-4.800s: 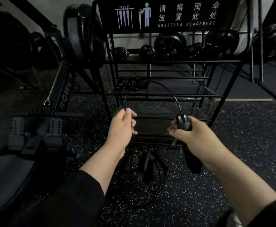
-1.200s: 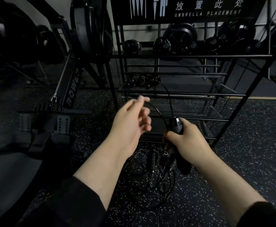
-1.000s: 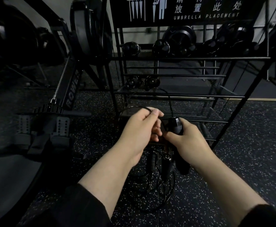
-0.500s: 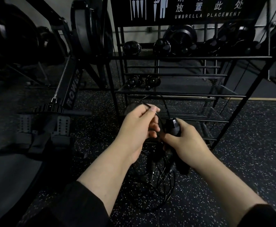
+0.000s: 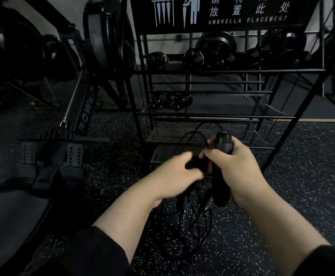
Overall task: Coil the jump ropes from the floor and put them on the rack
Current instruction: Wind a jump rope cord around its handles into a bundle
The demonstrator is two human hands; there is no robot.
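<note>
Dim gym floor, head view down at both hands in front of the black rack (image 5: pixel 232 71). Right hand (image 5: pixel 240 166) is wrapped around a jump rope handle (image 5: pixel 224 142), top end poking up above the fist, lower end showing below the wrist; one loop of cord (image 5: pixel 194 134) arches up and over to the left of it. Left hand (image 5: pixel 174 172) is motion-blurred, fingers curled close against the right hand's knuckles; it looks to be pinching cord, but the blur hides the contact, so I cannot tell what it grips. Half a second ago the left hand sat higher, holding the loop's top near the handle; now it has dropped lower and the loop stands free above both hands. Reads as one more turn laid against the handle, left hand heading down for the next length. Most of the rope tangle (image 5: pixel 196 222) lies slack on the speckled floor (image 5: pixel 302 196) beneath the hands, so coiling seems to be at an early stage. Nothing of this rope is on the rack yet. Rower (image 5: pixel 83 108) stands to the left, untouched.
</note>
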